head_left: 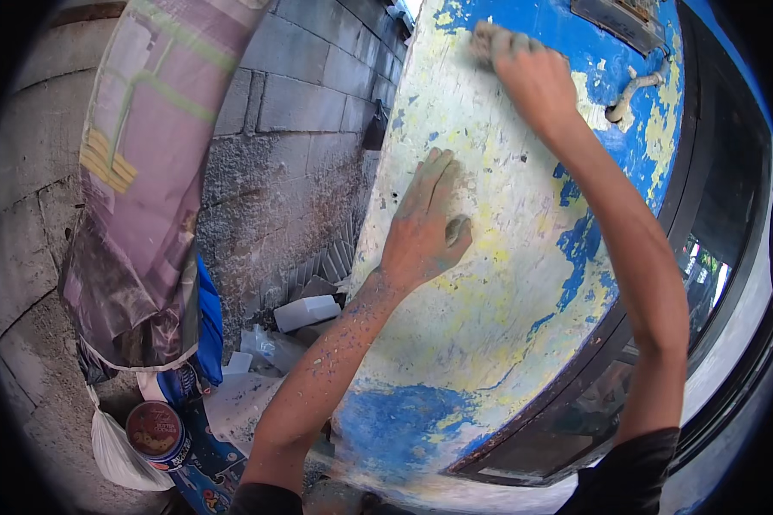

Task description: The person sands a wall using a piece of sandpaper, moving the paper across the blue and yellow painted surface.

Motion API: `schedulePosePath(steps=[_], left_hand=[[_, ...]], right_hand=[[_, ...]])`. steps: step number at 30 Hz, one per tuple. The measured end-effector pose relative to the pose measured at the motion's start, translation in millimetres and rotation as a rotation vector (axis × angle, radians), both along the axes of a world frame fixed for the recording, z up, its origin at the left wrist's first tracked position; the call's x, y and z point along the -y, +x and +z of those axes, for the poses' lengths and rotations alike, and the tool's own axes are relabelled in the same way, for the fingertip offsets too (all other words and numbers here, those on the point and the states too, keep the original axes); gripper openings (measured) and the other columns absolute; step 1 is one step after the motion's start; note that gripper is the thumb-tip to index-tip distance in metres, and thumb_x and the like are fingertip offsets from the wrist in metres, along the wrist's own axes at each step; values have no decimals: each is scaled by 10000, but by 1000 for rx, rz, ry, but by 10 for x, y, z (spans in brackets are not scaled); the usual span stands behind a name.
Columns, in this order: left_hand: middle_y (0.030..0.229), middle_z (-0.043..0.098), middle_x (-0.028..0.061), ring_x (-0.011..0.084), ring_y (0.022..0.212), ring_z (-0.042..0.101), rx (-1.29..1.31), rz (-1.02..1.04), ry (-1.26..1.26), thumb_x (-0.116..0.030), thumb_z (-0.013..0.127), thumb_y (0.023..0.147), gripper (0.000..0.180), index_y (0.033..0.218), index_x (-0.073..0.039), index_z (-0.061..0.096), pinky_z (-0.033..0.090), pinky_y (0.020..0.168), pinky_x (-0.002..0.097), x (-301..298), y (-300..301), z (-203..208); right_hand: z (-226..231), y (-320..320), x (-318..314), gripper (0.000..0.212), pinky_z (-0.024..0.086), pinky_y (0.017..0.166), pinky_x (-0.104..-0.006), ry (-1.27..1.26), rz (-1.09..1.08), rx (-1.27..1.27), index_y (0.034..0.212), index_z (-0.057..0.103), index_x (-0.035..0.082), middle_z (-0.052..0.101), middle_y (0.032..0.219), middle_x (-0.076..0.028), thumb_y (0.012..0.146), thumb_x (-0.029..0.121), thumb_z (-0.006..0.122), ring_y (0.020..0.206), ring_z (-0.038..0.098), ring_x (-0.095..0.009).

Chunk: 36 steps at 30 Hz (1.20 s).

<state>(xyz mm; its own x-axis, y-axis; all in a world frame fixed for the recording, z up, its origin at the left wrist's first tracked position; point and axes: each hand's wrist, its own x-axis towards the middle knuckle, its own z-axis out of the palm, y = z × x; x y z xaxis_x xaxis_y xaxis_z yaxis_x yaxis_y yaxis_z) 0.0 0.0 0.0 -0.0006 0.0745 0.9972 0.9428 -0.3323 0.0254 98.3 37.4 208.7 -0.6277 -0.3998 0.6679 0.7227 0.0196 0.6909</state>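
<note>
A wall panel (489,283) stands before me, its blue paint largely worn off to pale white and yellow patches. My left hand (427,215) lies flat against its middle, fingers stretched upward and thumb apart, with dust on the skin. Paint flakes speckle that forearm. Higher up, my right hand (532,73) is closed and pressed to the surface at the border of bare patch and blue paint (545,19). A dusty grey-brown lump shows at its fingertips; what it is, I cannot make out.
A bent pipe stub (636,94) and a metal box (623,24) jut from the panel's upper right. A dark-framed window (713,232) borders it. Left are a block wall (292,94), a hanging purple cloth (159,154), a round tin (156,432) and a white bag (120,451).
</note>
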Motion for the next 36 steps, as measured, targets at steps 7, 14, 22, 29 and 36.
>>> schedulePosePath(steps=[7,14,22,29,36], left_hand=[[1389,333,180,354,1343,270,6,-40,27,-89,642,723,702,1345,-1,329,278,1098,426,-5,-25,-99],[1382,334,192,370,1345,260,-13,-31,69,-106,646,716,707,1334,23,328,252,1106,454,-66,-16,-135],[1386,325,195,374,1346,251,-23,-8,96,-128,654,720,716,1339,16,324,219,1114,482,-126,-20,-142],[1394,314,197,391,1340,259,-33,3,143,-132,652,720,734,1354,10,310,224,1109,493,-213,-15,-166],[1389,323,202,386,1339,265,-80,29,140,-147,650,725,726,1352,10,318,221,1110,500,-146,-87,-142]], right_hand=[[-189,60,-77,146,554,559,-351,76,122,5,875,643,-2,662,778,-183,772,78,577,677,679,-276],[-73,136,-27,154,551,551,-388,-159,237,3,820,598,-17,643,698,-157,812,121,530,614,660,-304],[-45,232,28,101,548,571,-401,-211,205,-66,765,646,28,658,733,-155,770,75,556,642,666,-307],[-97,256,12,116,549,571,-387,-174,177,-109,833,653,31,661,733,-152,748,51,577,649,670,-283],[-120,461,-203,150,547,558,-384,-4,151,5,888,621,4,647,711,-165,759,72,588,665,669,-282]])
